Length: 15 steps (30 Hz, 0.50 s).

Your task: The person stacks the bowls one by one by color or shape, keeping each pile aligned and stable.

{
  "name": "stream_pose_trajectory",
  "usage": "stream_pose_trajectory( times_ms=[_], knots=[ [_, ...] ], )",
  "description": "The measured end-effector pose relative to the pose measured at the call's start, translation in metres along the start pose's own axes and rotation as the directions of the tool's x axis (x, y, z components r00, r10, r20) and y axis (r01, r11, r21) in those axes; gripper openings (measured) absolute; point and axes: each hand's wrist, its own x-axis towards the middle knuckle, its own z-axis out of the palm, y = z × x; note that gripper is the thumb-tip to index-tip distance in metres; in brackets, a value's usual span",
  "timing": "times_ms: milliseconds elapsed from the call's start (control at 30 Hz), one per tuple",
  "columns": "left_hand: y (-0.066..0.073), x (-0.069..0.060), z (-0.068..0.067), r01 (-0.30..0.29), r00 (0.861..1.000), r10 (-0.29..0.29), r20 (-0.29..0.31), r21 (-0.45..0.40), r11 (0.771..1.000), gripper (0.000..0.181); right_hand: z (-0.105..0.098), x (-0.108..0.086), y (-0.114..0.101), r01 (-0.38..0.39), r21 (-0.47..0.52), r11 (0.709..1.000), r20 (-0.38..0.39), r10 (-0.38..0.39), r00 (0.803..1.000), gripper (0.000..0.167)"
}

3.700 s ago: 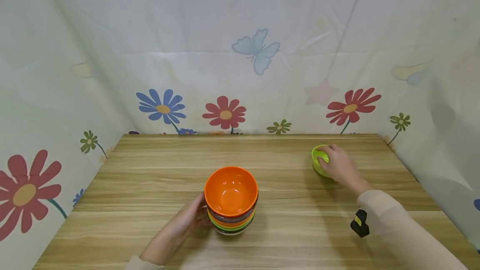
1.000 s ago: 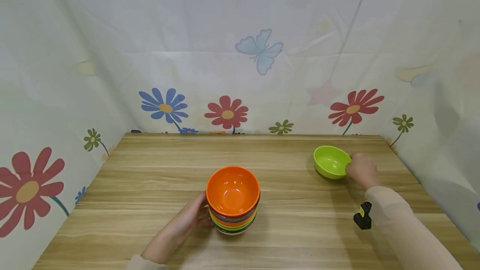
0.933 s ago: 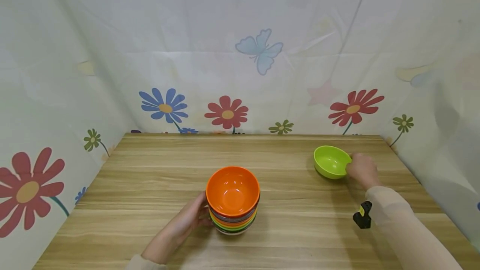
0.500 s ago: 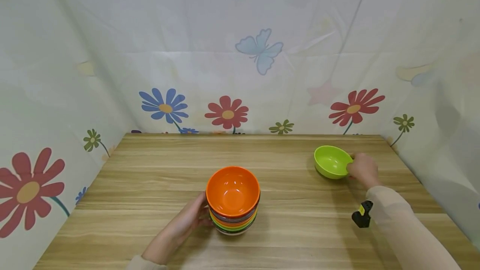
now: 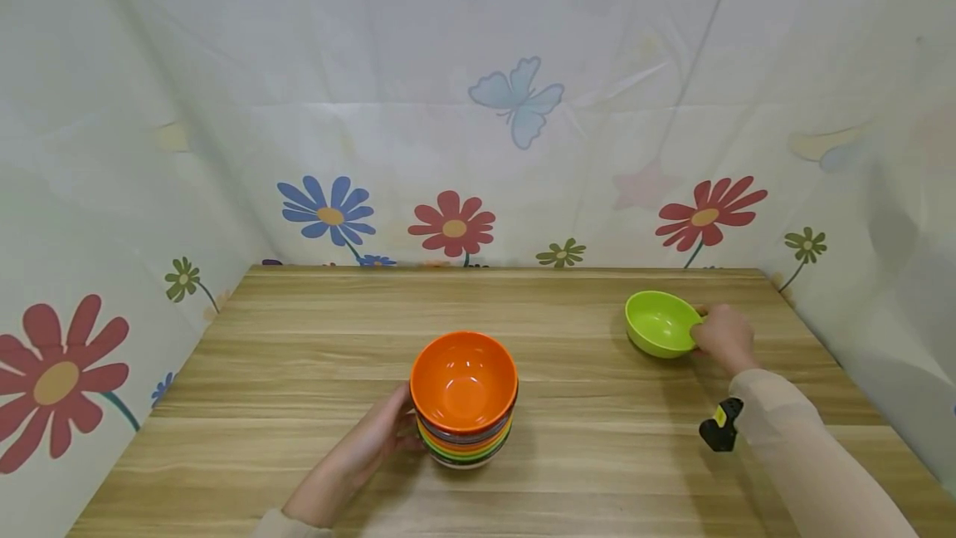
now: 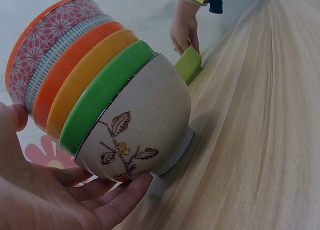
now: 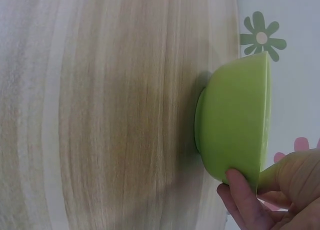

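A stack of nested bowls [image 5: 463, 384] stands on the table near the middle, its top bowl orange inside. In the left wrist view the stack's side shows patterned, orange, yellow and green bowls above a cream bottom bowl [image 6: 150, 115] with a painted branch. My left hand [image 5: 377, 434] holds the stack from its left side, thumb by the upper rims and fingers under the cream bowl's side. A lime-green bowl [image 5: 660, 324] sits upright at the back right. My right hand [image 5: 724, 339] pinches its right rim, fingers on the outer wall [image 7: 235, 115]; the thumb's tip is hidden.
The wood-grain table [image 5: 321, 314] meets a flower-printed cloth backdrop [image 5: 515, 23] at the back and both sides. A small black device with a yellow label [image 5: 720, 425] is on the right wrist.
Since the oldest frame, my right hand has shifted from over the tilted green bowl to its right rim, and that bowl now sits level. Stack and left hand have hardly moved.
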Motion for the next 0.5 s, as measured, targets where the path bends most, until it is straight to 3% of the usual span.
stream_pose_trajectory(
  times_ms=[500],
  knots=[
    [-0.0002, -0.0002, -0.0001, -0.002, 1.0, 0.002, 0.002, 0.006, 1.0, 0.07, 0.0008, -0.0004, -0.0037, 0.032, 0.027, 0.999, -0.011, -0.032, 0.999, 0.046]
  ],
)
